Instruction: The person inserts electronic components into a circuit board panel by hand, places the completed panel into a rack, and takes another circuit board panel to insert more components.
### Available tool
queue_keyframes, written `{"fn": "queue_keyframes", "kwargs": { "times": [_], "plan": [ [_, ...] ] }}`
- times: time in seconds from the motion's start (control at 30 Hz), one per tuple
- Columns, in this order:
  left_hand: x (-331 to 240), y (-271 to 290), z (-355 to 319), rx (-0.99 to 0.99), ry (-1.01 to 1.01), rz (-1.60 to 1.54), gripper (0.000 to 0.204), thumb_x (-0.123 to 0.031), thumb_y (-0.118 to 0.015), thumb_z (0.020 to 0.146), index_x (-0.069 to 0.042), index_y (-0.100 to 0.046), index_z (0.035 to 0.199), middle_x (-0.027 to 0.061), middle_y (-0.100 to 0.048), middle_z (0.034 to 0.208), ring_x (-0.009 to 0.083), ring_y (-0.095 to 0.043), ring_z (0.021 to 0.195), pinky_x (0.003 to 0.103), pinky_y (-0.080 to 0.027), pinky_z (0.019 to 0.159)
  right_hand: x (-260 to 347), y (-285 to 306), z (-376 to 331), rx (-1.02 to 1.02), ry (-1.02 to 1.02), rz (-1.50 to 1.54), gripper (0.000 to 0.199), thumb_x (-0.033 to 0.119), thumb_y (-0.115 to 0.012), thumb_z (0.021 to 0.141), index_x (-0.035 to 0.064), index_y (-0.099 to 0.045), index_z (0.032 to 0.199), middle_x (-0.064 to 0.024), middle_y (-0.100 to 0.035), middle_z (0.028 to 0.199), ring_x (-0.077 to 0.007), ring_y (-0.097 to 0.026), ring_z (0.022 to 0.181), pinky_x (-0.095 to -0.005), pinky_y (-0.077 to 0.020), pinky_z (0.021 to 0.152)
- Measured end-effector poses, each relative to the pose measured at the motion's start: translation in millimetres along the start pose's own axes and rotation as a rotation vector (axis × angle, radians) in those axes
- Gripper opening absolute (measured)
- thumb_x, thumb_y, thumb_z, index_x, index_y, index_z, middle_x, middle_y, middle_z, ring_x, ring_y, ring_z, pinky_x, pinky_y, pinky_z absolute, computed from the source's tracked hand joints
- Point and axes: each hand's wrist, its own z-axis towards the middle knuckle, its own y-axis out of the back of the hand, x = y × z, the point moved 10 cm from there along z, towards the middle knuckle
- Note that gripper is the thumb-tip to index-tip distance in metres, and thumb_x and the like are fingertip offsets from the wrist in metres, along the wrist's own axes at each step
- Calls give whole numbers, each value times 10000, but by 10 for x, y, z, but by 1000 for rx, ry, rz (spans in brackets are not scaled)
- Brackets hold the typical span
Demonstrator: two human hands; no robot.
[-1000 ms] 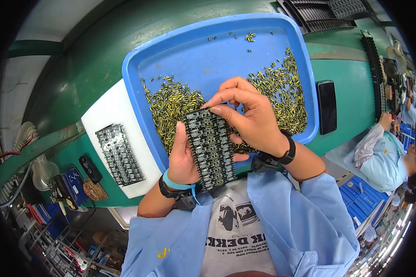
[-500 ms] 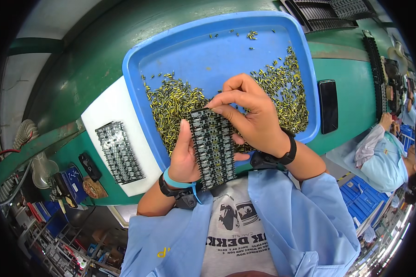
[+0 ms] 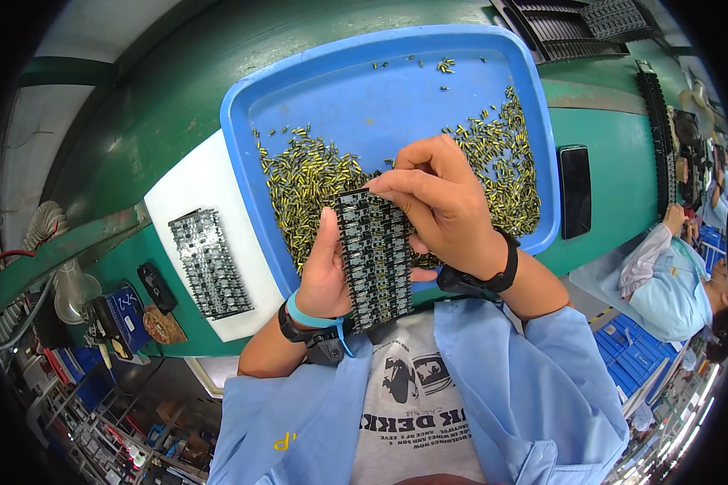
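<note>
Head view: gripping a circuit-board panel [image 3: 376,267] in the left hand [image 3: 325,279], thumb along one edge, fingertips past the other, tilted over the near side of the blue tray [image 3: 340,113]. Pressing thumb and forefinger of the right hand [image 3: 441,198] together at the panel's far edge; cannot tell what, if anything, lies between. Could drop the panel among the loose components [image 3: 303,170] if loosening the left grip; might bend small parts by pinching off-line.

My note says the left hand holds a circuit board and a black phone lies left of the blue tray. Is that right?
Not quite: the head view shows the black phone right of the blue tray; the left hand does hold a circuit board.
</note>
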Motion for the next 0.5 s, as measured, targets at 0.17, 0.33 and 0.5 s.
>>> {"fn": "queue_keyframes", "kwargs": {
  "times": [0.17,0.33,0.5],
  "plan": [
    [-11,33,-8,-147,22,76,836,-723,-188,1108,-105,-373,1640,195,-614,1468,320,-627,1360,681,-514,1147,120,-1,-8,21,120,-144,314,-29,-808,795,101,-795,1081,-43,-638,996,-241,-594,860,-365,-460,750],
    [-6,47,-23,-196,40,72,805,-715,-208,1113,-153,-298,1681,178,-561,1546,322,-613,1385,681,-533,1126,192,-51,-17,81,192,-217,343,-20,-783,769,82,-782,1097,-43,-672,1015,-259,-615,892,-392,-470,764],
    [-78,8,1,-161,25,46,805,-723,-205,1108,-183,-243,1704,167,-525,1588,369,-599,1403,701,-539,1105,216,-48,18,95,215,-193,387,-29,-763,758,80,-789,1129,-54,-708,1070,-264,-629,920,-391,-483,793]
  ]
}}
